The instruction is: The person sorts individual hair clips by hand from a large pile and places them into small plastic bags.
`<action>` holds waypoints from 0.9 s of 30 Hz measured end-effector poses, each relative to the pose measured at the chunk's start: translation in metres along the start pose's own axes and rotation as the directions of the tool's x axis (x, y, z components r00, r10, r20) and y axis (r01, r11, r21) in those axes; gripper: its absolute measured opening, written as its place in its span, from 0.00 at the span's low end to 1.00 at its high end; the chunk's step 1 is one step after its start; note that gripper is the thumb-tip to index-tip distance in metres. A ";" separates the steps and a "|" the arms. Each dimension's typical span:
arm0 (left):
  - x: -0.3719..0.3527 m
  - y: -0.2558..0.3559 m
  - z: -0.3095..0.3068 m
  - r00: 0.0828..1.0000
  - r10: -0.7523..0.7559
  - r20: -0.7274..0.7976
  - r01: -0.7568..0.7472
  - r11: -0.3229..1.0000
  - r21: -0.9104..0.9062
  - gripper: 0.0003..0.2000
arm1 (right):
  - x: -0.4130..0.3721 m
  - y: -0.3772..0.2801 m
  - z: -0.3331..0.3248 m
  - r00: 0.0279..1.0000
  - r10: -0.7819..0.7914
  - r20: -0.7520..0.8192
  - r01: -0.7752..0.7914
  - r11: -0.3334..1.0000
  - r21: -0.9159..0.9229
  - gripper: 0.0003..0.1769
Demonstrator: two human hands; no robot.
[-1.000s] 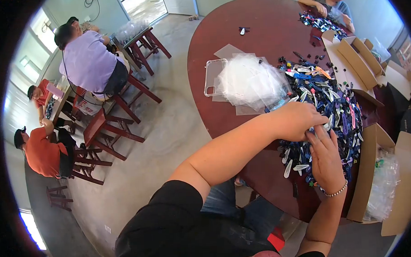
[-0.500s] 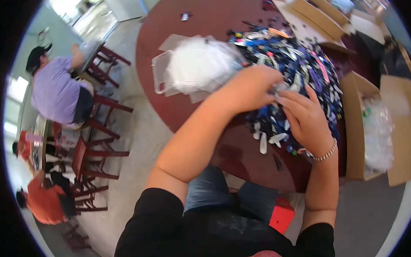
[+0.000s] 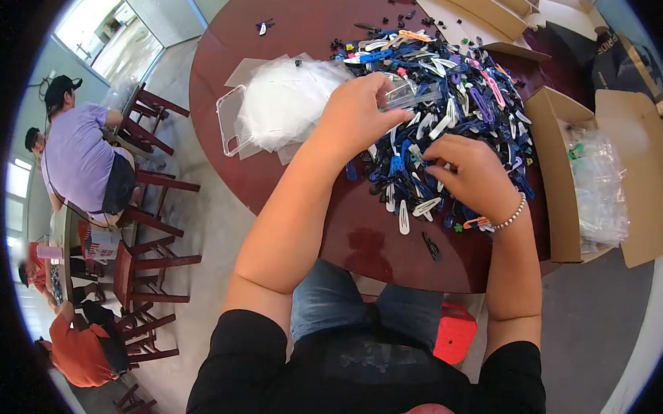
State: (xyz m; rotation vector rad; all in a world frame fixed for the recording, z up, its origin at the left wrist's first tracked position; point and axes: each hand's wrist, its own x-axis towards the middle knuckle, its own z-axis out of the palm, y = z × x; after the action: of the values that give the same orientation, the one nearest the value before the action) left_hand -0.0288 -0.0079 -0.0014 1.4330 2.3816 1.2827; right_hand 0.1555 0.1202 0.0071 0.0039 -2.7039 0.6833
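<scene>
My left hand (image 3: 363,112) is closed on a clear plastic bag (image 3: 418,97), held over the pile at thumb and fingertips. Beneath both hands spreads a heap of snap hair clips (image 3: 456,108) in blue, black, white, purple and pink. At the heap's near side is my right hand (image 3: 475,174), its fingers bent and thumb apart from them, fingertips close to the clips; I see nothing held there. Left of the heap lies a pile of thin clear bags (image 3: 288,103), with a clear, stiff-looking plastic case (image 3: 230,126) at its edge.
A cardboard box (image 3: 557,177) with filled clear bags (image 3: 600,190) stands at the right of the round red table (image 3: 272,187). More cardboard boxes (image 3: 485,8) are at the back. A red stool (image 3: 455,332) is below. Other people (image 3: 89,153) sit at left.
My hands, together over the heap before, have moved apart. The left went up and leftward with the bag; the right lowered toward the clips. The view has shifted slightly.
</scene>
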 end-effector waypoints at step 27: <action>-0.001 -0.001 0.003 0.998 0.016 -0.065 -0.021 0.997 -0.069 0.20 | 0.025 -0.017 0.055 0.996 -0.048 -0.079 0.038 0.992 -0.117 0.11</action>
State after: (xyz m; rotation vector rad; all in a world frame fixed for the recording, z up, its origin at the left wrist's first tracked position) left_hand -0.0272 -0.0070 -0.0043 1.4188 2.3433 1.4218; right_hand 0.1155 0.0813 -0.0220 0.0053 -2.6523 0.5023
